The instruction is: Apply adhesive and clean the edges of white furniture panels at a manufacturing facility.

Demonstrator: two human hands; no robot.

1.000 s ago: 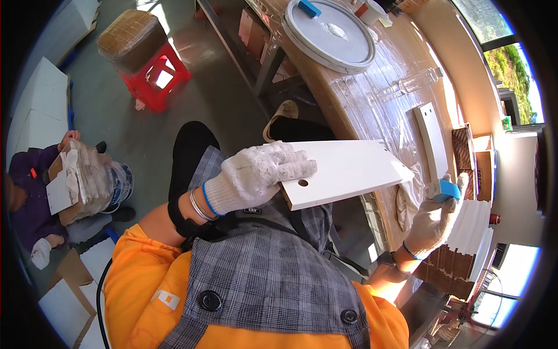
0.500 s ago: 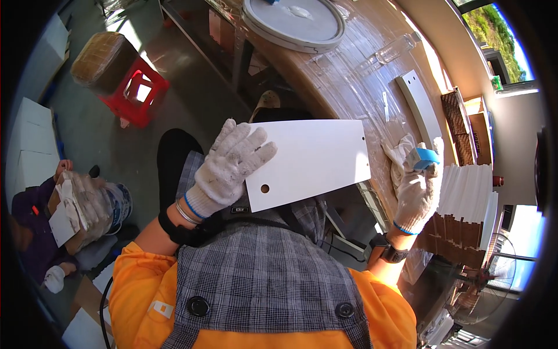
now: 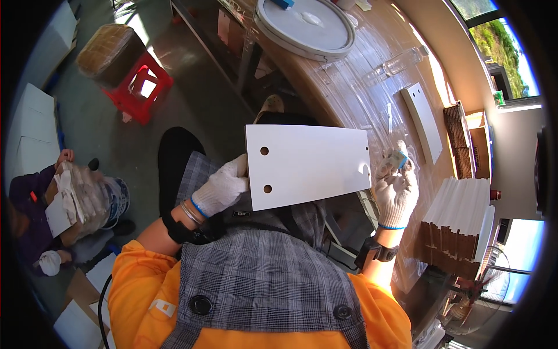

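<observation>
A white flat panel (image 3: 308, 166) with two dark holes near its left edge and smaller holes at its right end lies in front of my lap. My left hand (image 3: 222, 187), in a white knitted glove, grips the panel by its left edge, thumb and fingers closed; part of the fingers is hidden behind the panel. Just beyond the panel's right end is my gloved right hand (image 3: 397, 189), closed on a small blue block (image 3: 401, 159) that is mostly covered by the fingers. Whether this hand touches the panel I cannot tell.
On the plastic-covered table (image 3: 343, 87) are a round grey lid (image 3: 308, 26), a clear bottle (image 3: 401, 61) and another white panel (image 3: 423, 122). Stacked white boards (image 3: 456, 215) stand at right. A red stool (image 3: 139, 87) bears a taped box. A person (image 3: 38, 203) sits at left.
My left hand has moved from the panel's top face to its left edge, uncovering a second hole. My right hand has moved left toward the panel with the blue block.
</observation>
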